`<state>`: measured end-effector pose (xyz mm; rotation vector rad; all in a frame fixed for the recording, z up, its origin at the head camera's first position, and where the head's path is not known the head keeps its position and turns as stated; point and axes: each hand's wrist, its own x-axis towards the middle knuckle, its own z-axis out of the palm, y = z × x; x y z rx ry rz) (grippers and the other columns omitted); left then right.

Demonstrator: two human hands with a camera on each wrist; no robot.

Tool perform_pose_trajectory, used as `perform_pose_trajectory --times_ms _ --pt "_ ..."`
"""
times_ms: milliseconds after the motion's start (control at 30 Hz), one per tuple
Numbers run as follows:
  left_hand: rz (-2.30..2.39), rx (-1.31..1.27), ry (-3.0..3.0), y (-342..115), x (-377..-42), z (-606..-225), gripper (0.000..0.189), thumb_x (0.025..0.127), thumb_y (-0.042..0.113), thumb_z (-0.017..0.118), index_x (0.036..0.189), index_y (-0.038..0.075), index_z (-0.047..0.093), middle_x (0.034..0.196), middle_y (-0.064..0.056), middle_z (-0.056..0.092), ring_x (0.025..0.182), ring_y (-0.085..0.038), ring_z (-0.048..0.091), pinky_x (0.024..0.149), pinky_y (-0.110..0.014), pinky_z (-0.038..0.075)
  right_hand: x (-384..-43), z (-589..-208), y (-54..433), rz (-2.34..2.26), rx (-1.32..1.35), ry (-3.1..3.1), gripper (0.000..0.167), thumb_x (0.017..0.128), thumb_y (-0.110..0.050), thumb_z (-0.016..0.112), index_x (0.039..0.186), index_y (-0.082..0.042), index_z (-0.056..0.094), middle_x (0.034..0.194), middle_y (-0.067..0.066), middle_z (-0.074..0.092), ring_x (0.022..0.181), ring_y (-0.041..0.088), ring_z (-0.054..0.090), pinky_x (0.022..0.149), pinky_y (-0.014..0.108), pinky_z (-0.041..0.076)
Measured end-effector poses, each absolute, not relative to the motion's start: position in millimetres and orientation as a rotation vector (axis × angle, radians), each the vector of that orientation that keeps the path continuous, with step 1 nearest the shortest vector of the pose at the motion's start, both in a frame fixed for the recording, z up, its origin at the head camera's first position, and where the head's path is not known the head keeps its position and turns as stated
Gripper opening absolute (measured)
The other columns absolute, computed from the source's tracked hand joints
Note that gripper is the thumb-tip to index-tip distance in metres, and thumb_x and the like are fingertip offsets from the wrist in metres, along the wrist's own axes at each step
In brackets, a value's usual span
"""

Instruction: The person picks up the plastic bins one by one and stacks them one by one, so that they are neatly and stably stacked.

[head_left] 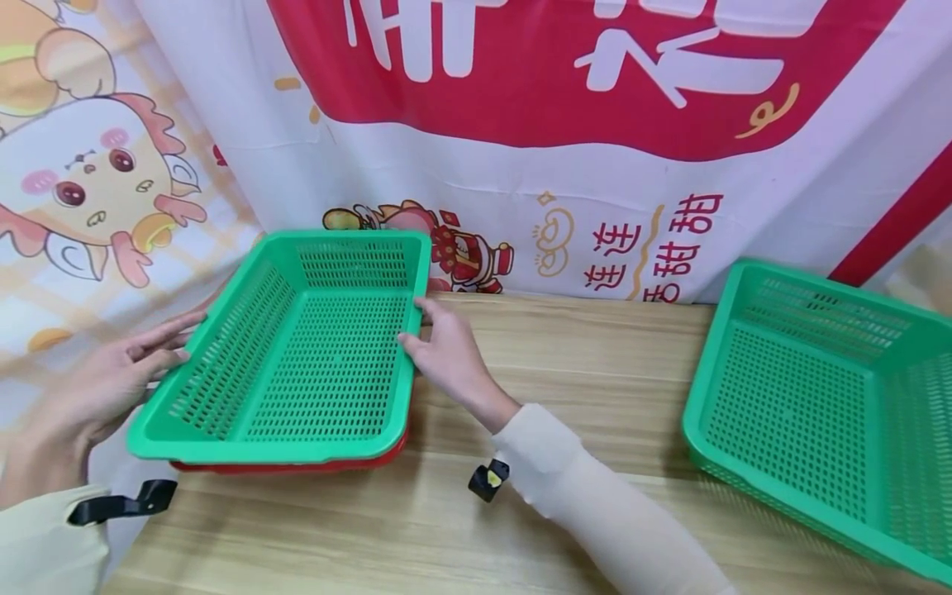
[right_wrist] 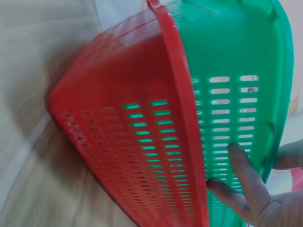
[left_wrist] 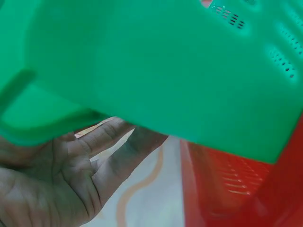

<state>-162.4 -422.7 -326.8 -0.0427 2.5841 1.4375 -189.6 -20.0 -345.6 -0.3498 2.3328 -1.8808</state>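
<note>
A green plastic basket (head_left: 320,364) with slotted sides sits nested in a red basket (right_wrist: 123,118), its upper part standing above the red rim. My right hand (head_left: 449,351) pinches the green basket's right rim. Its thumb lies over the rim, and in the right wrist view other fingers (right_wrist: 248,179) touch the slotted outer wall. At the opposite side my left hand (head_left: 111,380) is at the green rim with fingers extended. The left wrist view shows the palm facing the baskets and the fingers (left_wrist: 123,156) reaching under the rim, their tips partly hidden.
A second green basket (head_left: 788,430) stands on the wooden table (head_left: 580,355) at the right. White printed cloth (head_left: 476,165) with red shapes and lettering hangs behind the table. Another cloth with a cartoon figure (head_left: 97,173) hangs at the left, close to my left hand.
</note>
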Motion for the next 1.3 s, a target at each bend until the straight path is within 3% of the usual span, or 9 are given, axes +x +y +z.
perform_pose_trajectory --times_ms 267,500,900,1033,1133,1300 --pt "1.429 -0.056 2.568 -425.9 -163.8 -335.3 0.062 0.11 0.02 0.054 0.166 0.032 0.03 0.117 0.045 0.057 0.095 0.009 0.066 0.072 -0.024 0.062 -191.4 -351.0 -23.3 -1.838 -0.324 2.359 0.063 0.101 -0.007 0.068 0.158 -0.002 0.043 0.132 0.017 0.064 0.088 0.017 0.076 0.068 0.032 0.065" --pt "1.26 -0.069 2.623 -427.6 -162.8 -338.7 0.066 0.11 0.031 0.056 0.168 0.031 0.024 0.118 0.052 0.049 0.101 0.021 0.056 0.074 -0.013 0.053 -192.5 -353.8 -24.5 -1.82 -0.28 2.37 0.063 0.1 -0.008 0.069 0.158 -0.003 0.043 0.127 0.016 0.066 0.1 0.019 0.074 0.07 0.024 0.064" --pt "1.167 -0.113 2.647 -426.9 -164.6 -339.0 0.072 0.106 0.043 0.06 0.168 0.027 0.026 0.117 0.049 0.048 0.1 0.022 0.056 0.076 -0.013 0.052 -195.9 -357.9 -24.2 -1.739 -0.257 2.459 0.063 0.097 -0.008 0.073 0.155 -0.003 0.048 0.113 0.013 0.068 0.092 0.013 0.068 0.073 0.021 0.061" --pt "1.103 -0.144 2.657 -427.1 -164.6 -338.7 0.075 0.105 0.049 0.059 0.168 0.027 0.024 0.122 0.042 0.048 0.099 0.023 0.053 0.085 -0.027 0.058 -197.4 -359.8 -24.4 -1.705 -0.243 2.485 0.062 0.097 -0.009 0.074 0.154 -0.003 0.05 0.102 0.009 0.066 0.084 0.012 0.063 0.068 0.018 0.056" --pt "1.111 -0.154 2.652 -427.3 -164.0 -341.3 0.076 0.105 0.049 0.058 0.168 0.025 0.024 0.128 0.037 0.049 0.099 0.023 0.053 0.086 -0.03 0.059 -198.6 -361.4 -25.4 -1.684 -0.238 2.494 0.061 0.097 -0.01 0.075 0.153 -0.004 0.051 0.094 0.007 0.063 0.077 0.013 0.057 0.062 0.018 0.05" --pt "1.178 -0.147 2.632 -426.8 -164.0 -343.9 0.077 0.106 0.045 0.059 0.168 0.018 0.024 0.115 0.045 0.048 0.099 0.02 0.057 0.078 -0.019 0.057 -200.0 -362.5 -26.1 -1.666 -0.255 2.512 0.061 0.096 -0.011 0.075 0.153 -0.004 0.052 0.091 0.005 0.06 0.076 0.012 0.055 0.062 0.018 0.047"
